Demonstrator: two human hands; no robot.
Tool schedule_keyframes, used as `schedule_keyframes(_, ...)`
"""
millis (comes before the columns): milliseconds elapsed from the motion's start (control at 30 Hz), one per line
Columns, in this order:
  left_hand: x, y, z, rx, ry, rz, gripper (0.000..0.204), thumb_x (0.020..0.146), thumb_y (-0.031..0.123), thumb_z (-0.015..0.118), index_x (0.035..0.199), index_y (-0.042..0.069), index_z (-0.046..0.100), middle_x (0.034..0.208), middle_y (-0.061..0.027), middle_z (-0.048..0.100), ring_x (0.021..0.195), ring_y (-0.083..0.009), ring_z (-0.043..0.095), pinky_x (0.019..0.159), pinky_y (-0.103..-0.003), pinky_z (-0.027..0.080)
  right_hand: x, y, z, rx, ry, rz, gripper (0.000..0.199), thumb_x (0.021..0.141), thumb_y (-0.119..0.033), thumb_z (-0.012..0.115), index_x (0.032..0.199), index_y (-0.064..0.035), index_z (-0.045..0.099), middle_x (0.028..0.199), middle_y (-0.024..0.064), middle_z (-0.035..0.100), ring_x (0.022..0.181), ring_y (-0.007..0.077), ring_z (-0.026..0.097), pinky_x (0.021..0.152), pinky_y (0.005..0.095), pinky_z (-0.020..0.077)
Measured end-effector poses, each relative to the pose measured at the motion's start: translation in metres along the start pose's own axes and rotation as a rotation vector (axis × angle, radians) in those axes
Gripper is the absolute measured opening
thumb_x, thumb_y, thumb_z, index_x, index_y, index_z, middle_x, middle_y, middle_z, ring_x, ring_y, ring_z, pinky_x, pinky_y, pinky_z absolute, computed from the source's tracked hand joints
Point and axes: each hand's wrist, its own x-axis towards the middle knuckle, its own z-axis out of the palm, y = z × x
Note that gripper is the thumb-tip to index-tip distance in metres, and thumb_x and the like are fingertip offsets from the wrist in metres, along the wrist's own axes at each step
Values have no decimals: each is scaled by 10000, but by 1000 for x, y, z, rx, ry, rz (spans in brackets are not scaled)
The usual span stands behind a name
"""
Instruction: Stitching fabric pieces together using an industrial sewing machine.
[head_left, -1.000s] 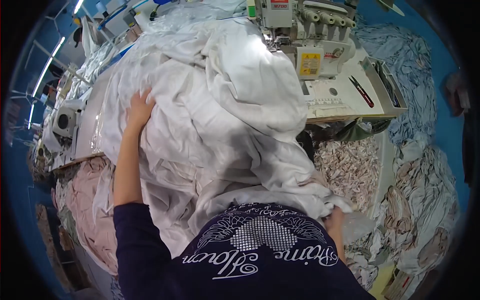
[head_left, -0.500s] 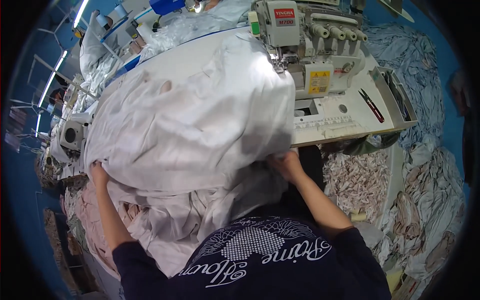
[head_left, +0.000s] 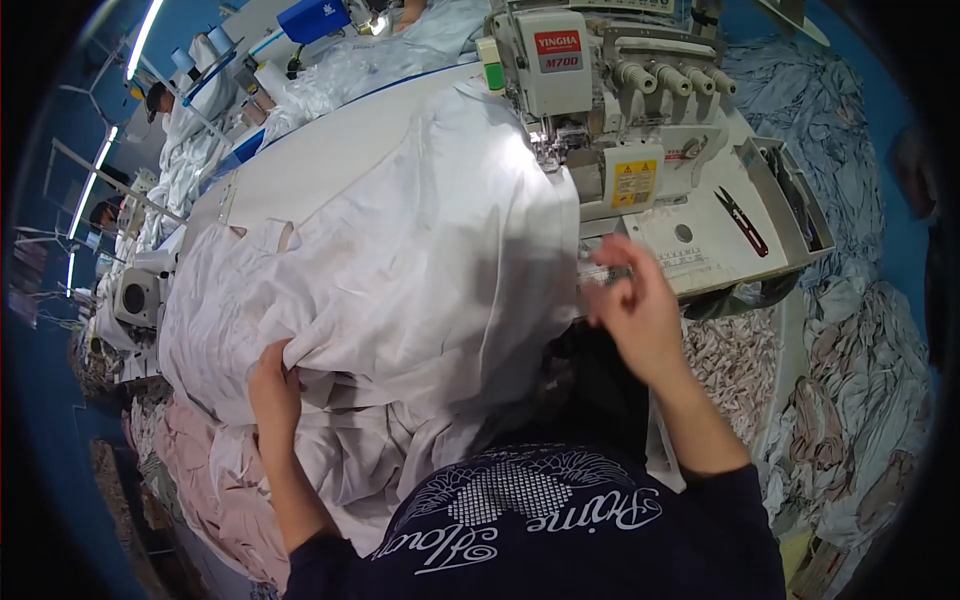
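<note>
Nearest the camera, a dark sleeve is seen at each forearm. Left hand (head_left: 272,385) is curled over the near edge of the white cloth (head_left: 400,270), fingers closed on a fold; the grip is partly hidden by the fabric. Right hand (head_left: 632,305) is raised at the cloth's right edge, fingers loosely bent; thumb and forefinger seem pinched on something small and thin, but what it is cannot be told. Cloth is heaped across the table (head_left: 300,165), covering most of it and drooping toward the lap. Pink fabric (head_left: 195,470) is piled below left. Scraps (head_left: 725,350) are heaped right of the right hand. Beyond, a sewing machine (head_left: 600,110) is touched by the cloth's far corner. Snips (head_left: 741,219) are laid on its tray. More pale fabric (head_left: 850,330) is piled far right.
</note>
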Motion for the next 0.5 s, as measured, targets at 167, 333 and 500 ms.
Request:
schedule_keyframes(167,-27,35,56,-825,324,123,545,735,-100,532,1251,45,437,1131,-113,518,822,-171,579,625,-279,471,48,-10,10,450,-278,284,156,864,-174,619,895,-25,584,708,18,605,552,76,586,425,193,416)
schedule_keyframes(333,-15,4,50,-319,201,66,338,733,-113,467,1038,6,548,918,-89,585,628,-127,567,533,-259,448,52,-6,14,489,-207,228,189,856,-219,640,840,-36,595,662,17,590,510,79,571,442,200,440)
schedule_keyframes(500,-15,-15,25,-1189,305,-79,356,864,0,444,1217,26,411,825,-51,579,594,-88,528,532,-207,411,55,-4,18,508,-204,219,195,848,-201,652,818,-21,584,661,21,583,498,86,566,440,206,439)
